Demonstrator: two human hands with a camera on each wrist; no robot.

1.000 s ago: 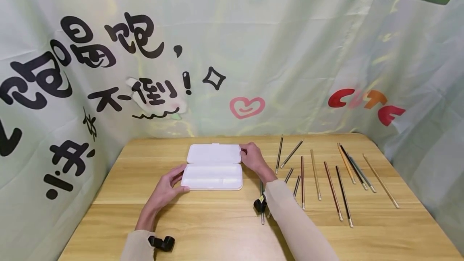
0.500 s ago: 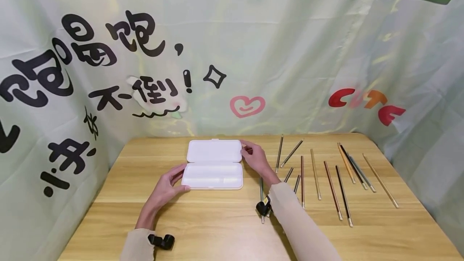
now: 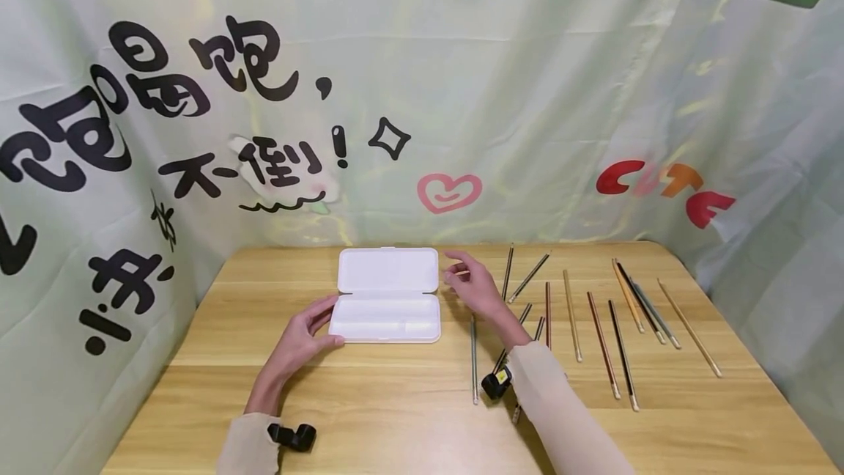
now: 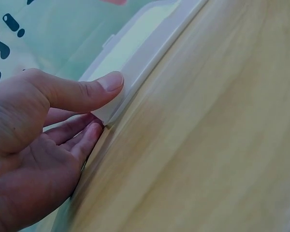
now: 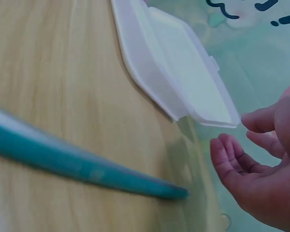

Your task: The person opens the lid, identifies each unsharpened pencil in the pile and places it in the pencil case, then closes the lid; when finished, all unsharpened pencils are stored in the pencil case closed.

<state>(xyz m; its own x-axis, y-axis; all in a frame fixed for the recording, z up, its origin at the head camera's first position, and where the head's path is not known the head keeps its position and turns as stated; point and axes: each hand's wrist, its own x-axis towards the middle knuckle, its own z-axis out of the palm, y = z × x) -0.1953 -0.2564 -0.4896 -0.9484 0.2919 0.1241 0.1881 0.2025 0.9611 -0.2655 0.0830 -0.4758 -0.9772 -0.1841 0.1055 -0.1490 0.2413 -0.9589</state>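
Observation:
A white pencil case (image 3: 385, 319) lies on the wooden table with its lid (image 3: 387, 270) folded back away from me. My left hand (image 3: 298, 343) holds the case's left end, thumb at the near corner and fingers along the side; the left wrist view shows the thumb (image 4: 89, 92) over the edge. To the right of the lid, my right hand (image 3: 476, 290) is raised with loosely bent fingers and nothing in them. In the right wrist view its fingertips are a little apart from the lid's corner. A green pencil (image 5: 87, 162) lies below that hand.
Several pencils are spread over the table's right side, among them a dark red pencil (image 3: 603, 343), a black pencil (image 3: 623, 354), an orange pencil (image 3: 628, 295) and a tan pencil (image 3: 689, 327). A printed cloth (image 3: 527, 94) hangs behind the table (image 3: 369, 416).
The lid has tilted farther back. My right hand has come away from its right edge and moved slightly right. My left hand keeps its place on the case.

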